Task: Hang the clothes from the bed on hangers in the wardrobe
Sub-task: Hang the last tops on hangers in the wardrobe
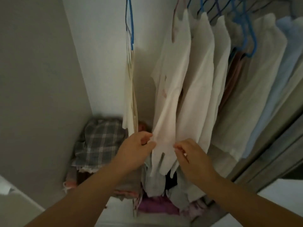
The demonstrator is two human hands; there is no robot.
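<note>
My left hand (pixel 136 149) and right hand (pixel 191 154) pinch the hem of the cream garment (pixel 173 89), hanging leftmost in the wardrobe row. Risk: tugging down hard could slip it off its hanger (pixel 176 22).

garment (pixel 170 99): matt soft cloth | hanger (pixel 131 30): smooth blue plastic

A home wardrobe: shirts (pixel 201 76) on blue hangers (pixel 249 30), folded clothes (pixel 101 141) stacked below.
</note>
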